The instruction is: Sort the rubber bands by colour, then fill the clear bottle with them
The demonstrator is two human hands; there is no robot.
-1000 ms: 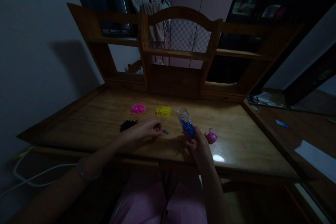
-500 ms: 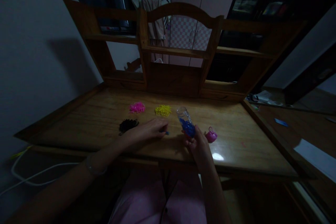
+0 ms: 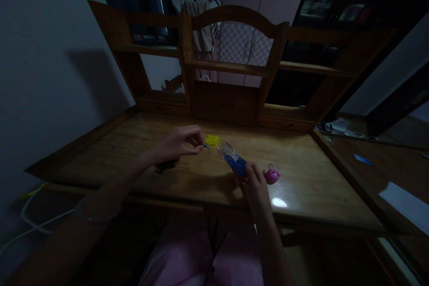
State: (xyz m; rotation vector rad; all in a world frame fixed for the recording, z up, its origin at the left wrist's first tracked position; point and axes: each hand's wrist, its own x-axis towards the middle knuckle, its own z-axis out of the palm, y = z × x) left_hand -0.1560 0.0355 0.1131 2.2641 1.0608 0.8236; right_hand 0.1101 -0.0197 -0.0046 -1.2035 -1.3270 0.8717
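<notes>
My right hand (image 3: 256, 183) is wrapped round the lower part of a clear bottle (image 3: 228, 147), which leans with its mouth up and to the left. A mass of blue bands (image 3: 237, 165) fills its lower part. Just left of the mouth, my left hand (image 3: 189, 140) pinches a small blue band (image 3: 206, 146) between thumb and fingertips, above the table. Behind those fingertips lies a pile of yellow bands (image 3: 212, 141). Under my left wrist a black pile (image 3: 166, 166) shows only in part.
A glossy pink rounded thing with a loop (image 3: 271, 175) rests on the wooden table (image 3: 311, 178), just right of my right hand. A wooden shelf unit (image 3: 224, 98) rises along the table's back edge. At far right, white paper (image 3: 404, 205) lies on another surface.
My left hand has risen from the tabletop and moved away from me, carrying the blue band toward the bottle's mouth. It now hides the pink pile. The bottle tilts further left.
</notes>
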